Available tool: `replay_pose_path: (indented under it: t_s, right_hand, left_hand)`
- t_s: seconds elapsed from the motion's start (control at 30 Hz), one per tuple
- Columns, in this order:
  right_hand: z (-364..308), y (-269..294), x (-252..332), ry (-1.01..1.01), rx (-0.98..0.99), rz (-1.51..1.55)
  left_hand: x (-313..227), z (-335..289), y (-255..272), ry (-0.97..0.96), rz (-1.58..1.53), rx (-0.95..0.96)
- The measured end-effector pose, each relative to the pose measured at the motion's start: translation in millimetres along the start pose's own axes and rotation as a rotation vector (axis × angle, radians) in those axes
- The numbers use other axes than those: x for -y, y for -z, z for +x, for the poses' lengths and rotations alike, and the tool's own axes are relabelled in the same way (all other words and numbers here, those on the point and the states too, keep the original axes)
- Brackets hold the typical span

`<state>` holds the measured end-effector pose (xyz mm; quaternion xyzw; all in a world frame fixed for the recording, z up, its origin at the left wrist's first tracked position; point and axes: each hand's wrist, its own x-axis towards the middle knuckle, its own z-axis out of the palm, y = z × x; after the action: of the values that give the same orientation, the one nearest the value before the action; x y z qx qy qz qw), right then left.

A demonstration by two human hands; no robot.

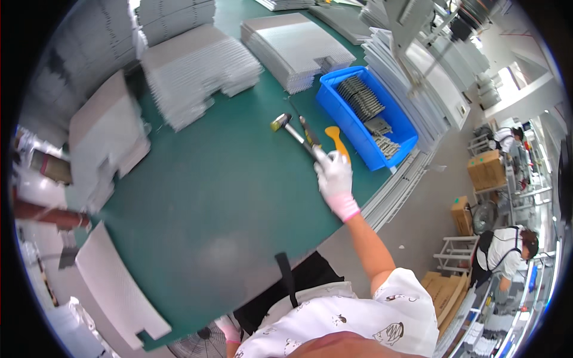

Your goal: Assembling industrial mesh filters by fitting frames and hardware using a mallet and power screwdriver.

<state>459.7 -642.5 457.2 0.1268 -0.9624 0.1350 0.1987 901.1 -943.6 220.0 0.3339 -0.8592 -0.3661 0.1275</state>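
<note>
My right hand (pixel 335 179), in a white glove with a pink cuff, reaches over the green table. Its fingers close on the handle end of a hammer (pixel 293 130) with a yellowish face. Beside the hammer lies a dark screwdriver-like tool (pixel 310 132) with yellow marks. A flat yellow-orange tool (pixel 336 141) lies just beyond my fingertips, its lower end partly behind the hand. My left hand (pixel 227 327), gloved too, is low beside my body under the table's near edge. Its fingers are mostly hidden, and nothing shows in it.
A blue bin (pixel 368 142) of grey ridged parts stands right of the tools. Stacks of light grey panels (pixel 191 65) line the table's far and left sides. One panel (pixel 113 286) sits at the near left edge. Two people work farther right, near cardboard boxes (pixel 484 171).
</note>
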Motion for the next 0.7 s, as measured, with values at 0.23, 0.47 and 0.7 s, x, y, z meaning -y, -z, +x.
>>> replay_pose_path:
  t_s: [0.23, 0.47, 0.7]
  right_hand:
    - [18, -11, -46, 0.105, -0.156, -0.308]
    - [67, 24, 40, 0.232, -0.131, 0.523]
    - [155, -1, 212, 0.44, 0.25, 0.854]
  left_hand:
    - [-202, 73, 224, -0.678, 0.534, -0.308]
    - [-104, 194, 316, 0.326, 0.642, -0.042]
    - [-20, 179, 355, 0.313, 0.41, 0.107]
